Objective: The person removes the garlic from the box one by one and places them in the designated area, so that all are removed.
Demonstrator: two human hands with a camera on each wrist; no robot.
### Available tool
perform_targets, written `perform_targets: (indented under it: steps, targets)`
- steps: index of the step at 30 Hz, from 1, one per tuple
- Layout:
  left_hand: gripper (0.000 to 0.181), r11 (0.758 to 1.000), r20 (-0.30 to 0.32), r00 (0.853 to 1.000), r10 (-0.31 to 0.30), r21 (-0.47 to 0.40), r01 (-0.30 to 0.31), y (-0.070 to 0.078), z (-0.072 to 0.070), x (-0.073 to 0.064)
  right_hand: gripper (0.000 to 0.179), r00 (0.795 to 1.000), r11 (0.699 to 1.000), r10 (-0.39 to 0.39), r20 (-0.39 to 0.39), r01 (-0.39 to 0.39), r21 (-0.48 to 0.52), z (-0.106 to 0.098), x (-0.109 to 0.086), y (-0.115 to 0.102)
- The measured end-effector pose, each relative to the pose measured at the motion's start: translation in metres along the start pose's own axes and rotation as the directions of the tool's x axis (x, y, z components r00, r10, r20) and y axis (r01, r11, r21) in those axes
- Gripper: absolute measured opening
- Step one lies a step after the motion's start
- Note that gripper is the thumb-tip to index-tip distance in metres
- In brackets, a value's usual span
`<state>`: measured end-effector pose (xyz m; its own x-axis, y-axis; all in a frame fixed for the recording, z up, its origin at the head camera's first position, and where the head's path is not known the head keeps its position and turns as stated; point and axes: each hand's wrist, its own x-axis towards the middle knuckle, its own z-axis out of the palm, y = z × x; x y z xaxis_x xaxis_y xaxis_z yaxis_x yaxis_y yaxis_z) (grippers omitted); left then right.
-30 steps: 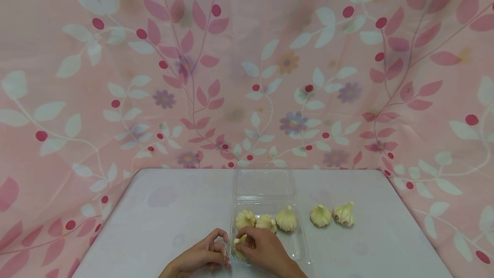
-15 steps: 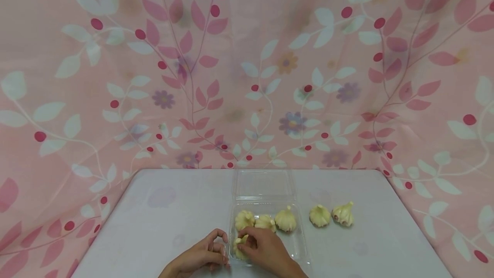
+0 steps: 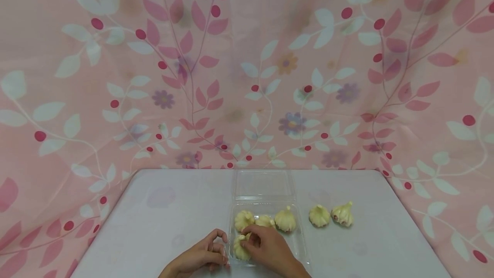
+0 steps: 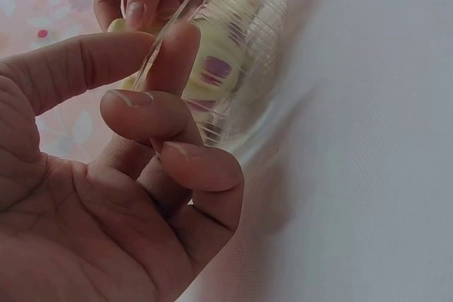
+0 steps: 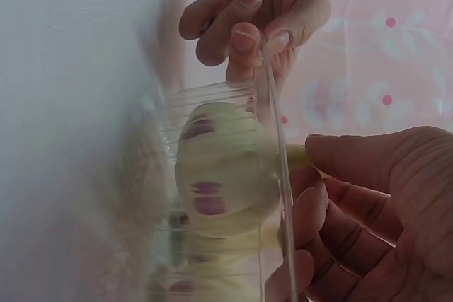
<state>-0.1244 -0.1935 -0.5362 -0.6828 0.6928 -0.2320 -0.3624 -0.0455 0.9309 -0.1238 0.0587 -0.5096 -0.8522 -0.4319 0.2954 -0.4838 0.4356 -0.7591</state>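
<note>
A clear plastic clamshell container (image 3: pixel 302 243) lies with its lid folded back. My left hand (image 3: pixel 200 253) pinches its left rim between thumb and forefinger; the left wrist view shows this hand (image 4: pixel 106 196) with the other fingers curled. Inside, at the near left, sits a garlic bulb (image 3: pixel 240 250). My right hand (image 3: pixel 269 248) pinches the stem of that bulb, and in the right wrist view the bulb (image 5: pixel 223 167) shows through the ribbed wall, thumb at its stem. Behind it are a garlic bulb (image 3: pixel 244 220) at left, a partly hidden one (image 3: pixel 264 220), and another (image 3: pixel 285 220) at right.
Two more garlic bulbs lie on the table right of the container, a nearer-in one (image 3: pixel 319 216) and one farther right (image 3: pixel 343 215). The open lid (image 3: pixel 264 183) reaches toward the back edge of the white-covered table (image 3: pixel 166 213). Floral cloth (image 3: pixel 231 76) hangs behind.
My right hand has shifted slightly to the right, and more of the near-left garlic bulb shows beside its fingers. My left hand stays at the container's rim.
</note>
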Motion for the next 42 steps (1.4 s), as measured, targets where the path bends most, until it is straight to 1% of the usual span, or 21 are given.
perform_targets:
  steps: [3, 6, 12, 17, 23, 30, 37, 42]
  targets:
    - [0.045, 1.0, -0.007, 1.0, 0.002, 0.004, -0.001, 0.001, 0.001, -0.001, 0.013, 1.0, 1.0, -0.003, -0.014, 0.004, 0.009, -0.003, 0.0, 0.0]
    - [0.042, 1.0, -0.011, 1.0, 0.004, 0.005, -0.004, 0.002, 0.002, -0.001, 0.013, 0.999, 1.0, -0.022, -0.036, 0.023, 0.004, -0.007, 0.001, 0.0]
    - [0.041, 1.0, -0.005, 1.0, 0.003, 0.0, -0.003, 0.003, 0.003, -0.002, 0.013, 0.995, 0.998, -0.054, -0.084, 0.056, 0.015, -0.014, 0.0, -0.003]
    - [0.04, 1.0, -0.006, 1.0, 0.005, -0.005, -0.005, 0.003, 0.003, -0.002, 0.013, 0.995, 0.999, -0.035, -0.094, 0.037, 0.015, -0.022, -0.001, -0.005]
    - [0.04, 1.0, -0.013, 1.0, -0.004, -0.001, 0.004, 0.004, 0.003, -0.001, 0.013, 0.994, 1.0, -0.015, -0.109, 0.017, 0.015, -0.031, -0.001, -0.001]
    - [0.042, 1.0, -0.023, 1.0, -0.01, 0.005, 0.01, 0.004, 0.002, -0.002, 0.013, 0.994, 0.999, 0.006, -0.108, -0.002, 0.037, -0.044, -0.002, -0.001]
    - [0.042, 1.0, -0.041, 0.999, -0.023, 0.014, 0.024, 0.002, 0.002, 0.0, 0.013, 0.99, 0.999, 0.047, -0.135, -0.043, 0.033, -0.054, -0.003, -0.002]
    - [0.044, 1.0, -0.041, 0.999, -0.026, 0.009, 0.027, 0.002, 0.002, 0.0, 0.013, 0.987, 0.998, 0.053, -0.152, -0.049, 0.035, -0.059, -0.005, -0.001]
